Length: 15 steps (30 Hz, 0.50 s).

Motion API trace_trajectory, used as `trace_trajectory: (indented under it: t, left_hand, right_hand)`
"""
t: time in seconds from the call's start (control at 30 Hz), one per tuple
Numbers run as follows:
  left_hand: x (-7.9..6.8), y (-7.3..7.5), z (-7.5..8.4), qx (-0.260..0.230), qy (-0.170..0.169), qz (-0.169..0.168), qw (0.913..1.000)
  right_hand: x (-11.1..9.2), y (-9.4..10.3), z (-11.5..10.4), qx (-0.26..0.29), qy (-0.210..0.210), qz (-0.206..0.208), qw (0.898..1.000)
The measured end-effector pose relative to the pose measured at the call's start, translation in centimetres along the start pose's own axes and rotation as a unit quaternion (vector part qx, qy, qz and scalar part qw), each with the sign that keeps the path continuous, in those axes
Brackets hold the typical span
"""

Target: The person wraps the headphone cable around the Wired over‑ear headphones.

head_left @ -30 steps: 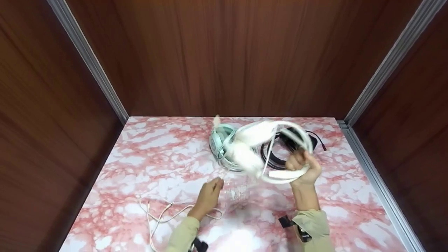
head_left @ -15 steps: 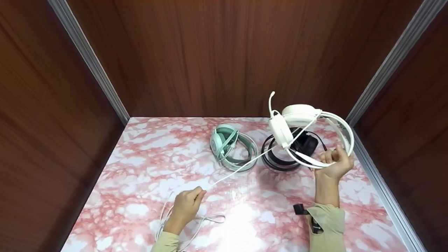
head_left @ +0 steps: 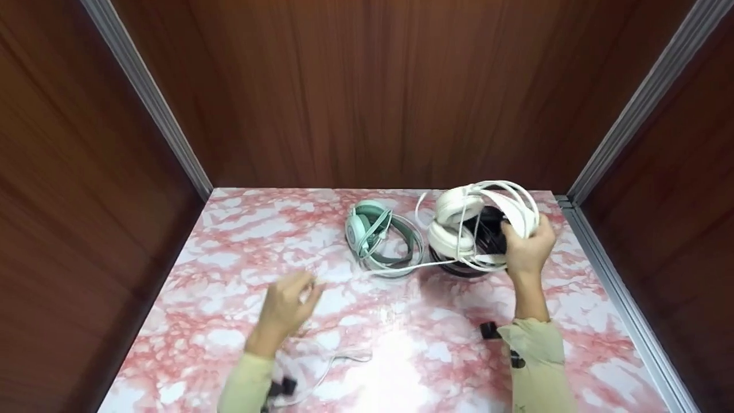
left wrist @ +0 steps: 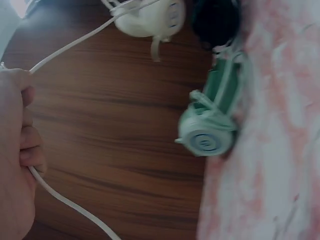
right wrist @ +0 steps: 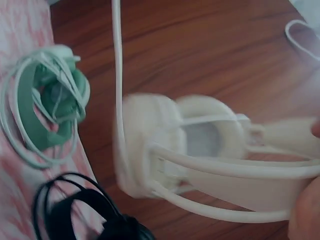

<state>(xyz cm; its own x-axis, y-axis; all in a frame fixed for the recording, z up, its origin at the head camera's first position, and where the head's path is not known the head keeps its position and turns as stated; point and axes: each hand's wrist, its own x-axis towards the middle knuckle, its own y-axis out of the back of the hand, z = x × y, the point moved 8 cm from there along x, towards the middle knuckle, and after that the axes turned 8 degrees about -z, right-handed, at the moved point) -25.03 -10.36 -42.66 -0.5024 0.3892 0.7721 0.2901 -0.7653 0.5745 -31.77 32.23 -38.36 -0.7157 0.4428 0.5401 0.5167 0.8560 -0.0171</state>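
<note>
My right hand [head_left: 528, 246] grips the headband of a white headset [head_left: 450, 240] with a microphone boom, held up at the right. In the right wrist view, the white headset's ear cups [right wrist: 145, 145] are blurred. A white cable [head_left: 416, 267] stretches from the headset toward my left hand [head_left: 287, 304], which is front left of it. The left wrist view has that cable [left wrist: 80, 46] passing through the curled fingers, with its lower length trailing down. Slack cable [head_left: 332, 367] lies on the table under the left forearm.
A mint green headset [head_left: 356, 232] with its cable wrapped round it rests on the table at the back middle. Beside it a black headset [head_left: 490, 229] is partly hidden behind the white one. Brown wood-grain walls [head_left: 367, 97] enclose the pink marbled table [head_left: 229, 287].
The white headset swung right and up from the middle, then came a little left and down. My left hand moved left, with the cable now running from it to the headset.
</note>
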Motion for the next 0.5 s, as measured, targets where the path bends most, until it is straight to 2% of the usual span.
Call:
trace_trajectory:
  t: [0.1,0.17,0.23,0.3,0.33,0.4,0.47,0.5]
  left_hand:
    - [3.8,1.5,-0.7,-0.006,-0.014,0.010,0.9998]
    - [6.4,2.2,-0.9,-0.020,-0.024,0.015,0.9994]
    - [8.8,2.5,-0.7,-0.027,-0.042,0.010,0.9987]
    - [11.0,2.4,-0.3,-0.031,-0.062,-0.002,0.9976]
    - [11.9,2.2,-0.2,-0.030,-0.070,-0.012,0.9971]
    - [13.3,1.5,-0.4,-0.028,-0.074,-0.037,0.9962]
    - [14.1,0.4,-1.5,-0.032,-0.060,-0.067,0.9955]
    - [14.2,-0.3,-2.3,-0.040,-0.047,-0.083,0.9947]
  right_hand:
    - [0.5,-1.1,-1.3,-0.049,0.018,-0.084,0.995]
    - [0.7,-2.1,-1.0,-0.043,0.012,-0.152,0.987]
    - [0.5,-3.3,-0.3,-0.028,-0.003,-0.225,0.974]
    - [-0.1,-4.6,0.4,0.003,-0.017,-0.306,0.952]
    - [-0.6,-5.3,0.8,0.026,-0.026,-0.347,0.937]
    - [-1.9,-6.5,0.9,0.092,-0.029,-0.429,0.898]
    - [-3.3,-7.3,0.6,0.197,-0.032,-0.493,0.847]
    - [-3.9,-7.5,0.3,0.262,-0.035,-0.516,0.815]
